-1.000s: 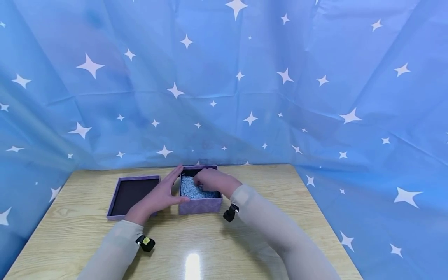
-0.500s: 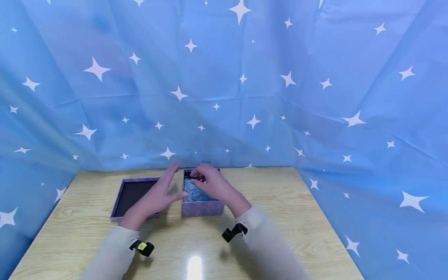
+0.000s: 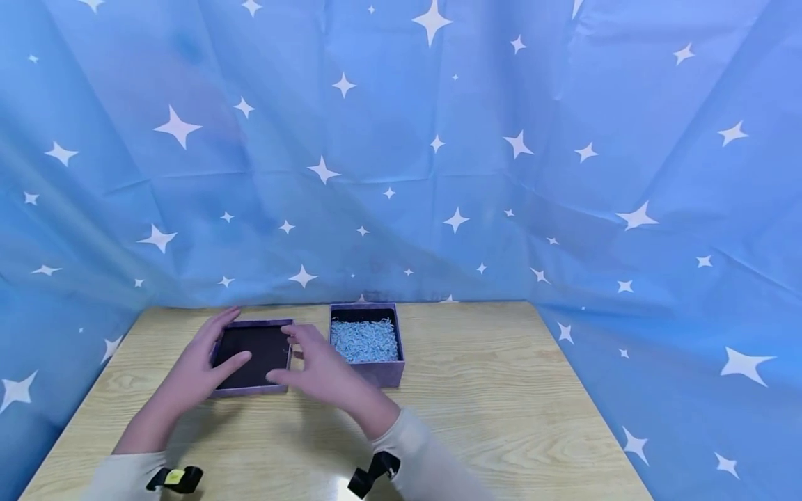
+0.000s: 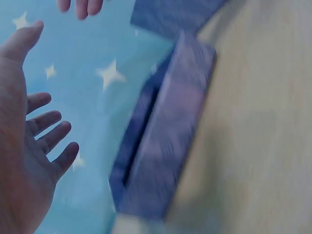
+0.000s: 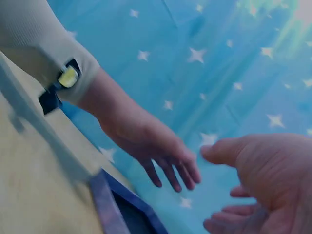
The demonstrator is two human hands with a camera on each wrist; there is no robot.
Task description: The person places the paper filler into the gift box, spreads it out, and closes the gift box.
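A shallow purple box lid (image 3: 250,391) with a dark inside lies inner side up on the table's left half. Over its left side hovers my left hand (image 3: 194,365), thumb and fingers spread apart. My right hand (image 3: 326,372) hangs by the lid's right edge, its thumb and fingers parted and nothing between them. In the left wrist view the lid (image 4: 170,126) stands apart from the left hand (image 4: 29,131). To the right of the lid sits a deeper purple box (image 3: 383,374), filled with light blue shredded paper (image 3: 365,341).
The wooden table (image 3: 476,390) has its back edge against a blue star-printed cloth (image 3: 401,153), which also hangs at both sides. A black wrist camera (image 3: 175,479) is on the left sleeve, another camera (image 3: 374,474) on the right one.
The right hand has come out of the box of shredded paper and moved left to the lid. My left hand has left the box's side and shifted left over the lid.
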